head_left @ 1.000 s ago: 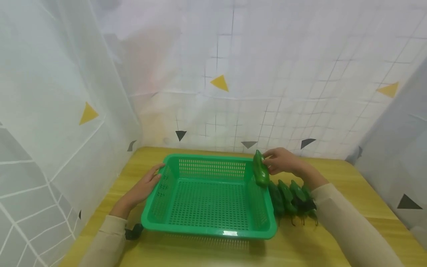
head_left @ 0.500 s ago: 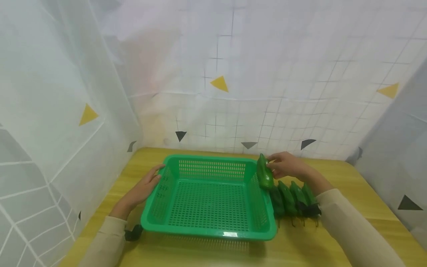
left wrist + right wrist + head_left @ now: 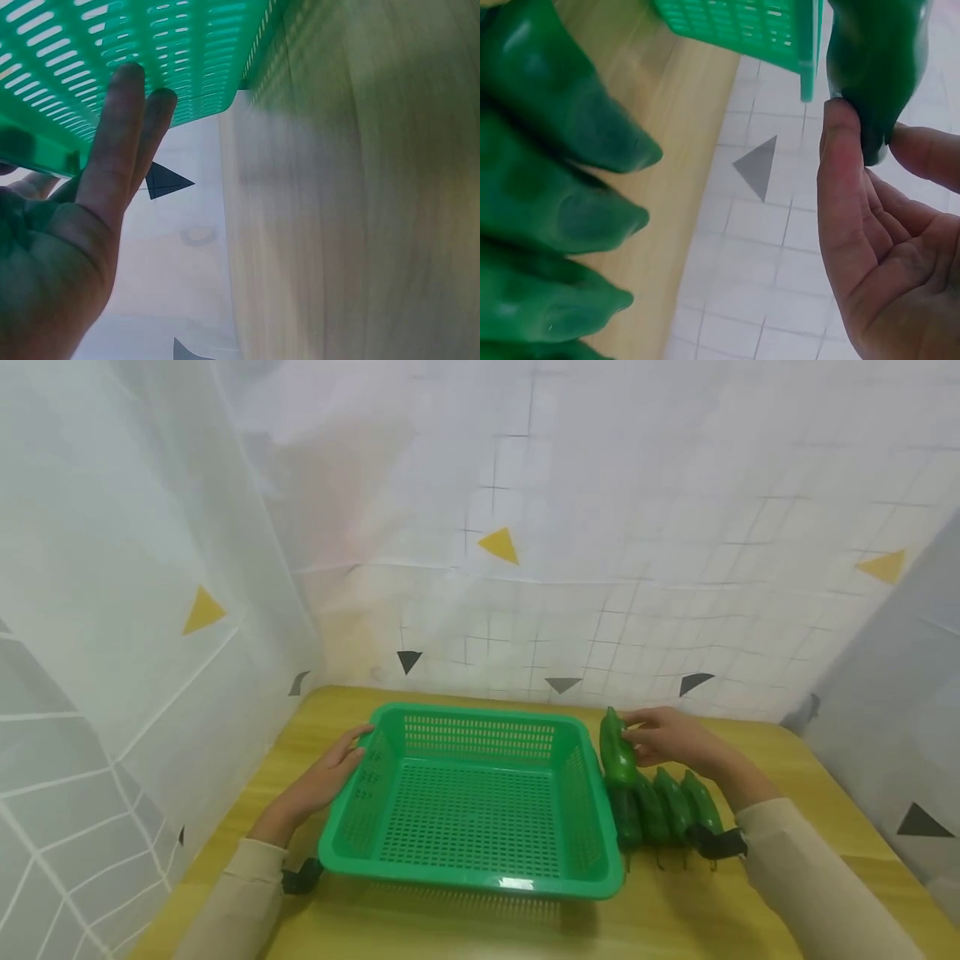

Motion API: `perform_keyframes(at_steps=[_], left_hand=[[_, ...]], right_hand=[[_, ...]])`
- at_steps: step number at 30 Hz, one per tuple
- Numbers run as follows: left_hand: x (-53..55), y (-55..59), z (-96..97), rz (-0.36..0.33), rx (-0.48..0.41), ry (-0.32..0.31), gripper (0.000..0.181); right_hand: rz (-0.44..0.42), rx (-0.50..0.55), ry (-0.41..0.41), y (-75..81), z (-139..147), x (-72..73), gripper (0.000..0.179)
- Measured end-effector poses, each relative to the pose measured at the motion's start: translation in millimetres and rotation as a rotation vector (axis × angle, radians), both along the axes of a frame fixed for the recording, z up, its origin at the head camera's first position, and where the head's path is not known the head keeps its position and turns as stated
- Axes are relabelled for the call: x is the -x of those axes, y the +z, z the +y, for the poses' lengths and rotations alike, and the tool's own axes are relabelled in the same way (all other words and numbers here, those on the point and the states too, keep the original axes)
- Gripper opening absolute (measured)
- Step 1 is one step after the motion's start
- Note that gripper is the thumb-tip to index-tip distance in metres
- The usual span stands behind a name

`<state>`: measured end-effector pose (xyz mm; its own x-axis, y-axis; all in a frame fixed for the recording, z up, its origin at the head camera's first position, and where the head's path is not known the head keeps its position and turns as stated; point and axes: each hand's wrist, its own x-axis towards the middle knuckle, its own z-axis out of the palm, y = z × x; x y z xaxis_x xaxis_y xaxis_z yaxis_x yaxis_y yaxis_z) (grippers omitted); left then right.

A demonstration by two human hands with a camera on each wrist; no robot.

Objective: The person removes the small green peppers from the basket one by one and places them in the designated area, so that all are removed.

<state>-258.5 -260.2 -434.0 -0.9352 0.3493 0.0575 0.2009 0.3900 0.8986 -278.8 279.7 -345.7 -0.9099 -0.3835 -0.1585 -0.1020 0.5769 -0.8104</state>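
Note:
My right hand [image 3: 671, 742] pinches a green pepper [image 3: 617, 756] by its tapered end between thumb and fingers. This pepper is raised just right of the basket's right rim and overlaps the row of peppers below. In the right wrist view, the same pepper [image 3: 877, 60] points its narrow tip down into the fingers [image 3: 840, 142]. My left hand [image 3: 322, 785] grips the left rim of a green plastic basket [image 3: 468, 883]. Two fingers [image 3: 112, 150] lie along its slotted outer wall in the left wrist view. Only the basket's perforated bottom shows inside it.
Several green peppers [image 3: 675, 806] lie side by side on the wooden table [image 3: 765, 902], right of the basket, stems toward me. Pale patterned sheeting [image 3: 480, 618] stands behind the table and along both sides. Each wrist wears a black device [image 3: 717, 842].
My right hand has moved to the right, carrying the pepper from over the basket's right rim to beside it. The left hand and basket stay in place.

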Motion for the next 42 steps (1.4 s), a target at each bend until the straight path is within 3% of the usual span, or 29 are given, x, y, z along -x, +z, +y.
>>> perform_keyframes(at_steps=[6,19,31,42], left_hand=[[-1.7,1.5,0.3,-0.004,0.004,0.007,0.053],[-2.0,-6.4,-2.5,-0.005,-0.003,0.014,0.053],[-1.3,1.1,-0.1,0.003,0.002,-0.018,0.055],[-0.6,-0.1,-0.6,-0.002,0.017,0.000,0.054]], right_hand=[[0.008,-0.012,-0.035,-4.6,14,-4.5,0.054],[0.012,-0.036,-0.082,-20.6,39,-15.7,0.058],[0.035,-0.120,-0.139,-32.1,72,-24.2,0.056],[0.011,-0.135,-0.156,-44.2,91,-29.7,0.052]])
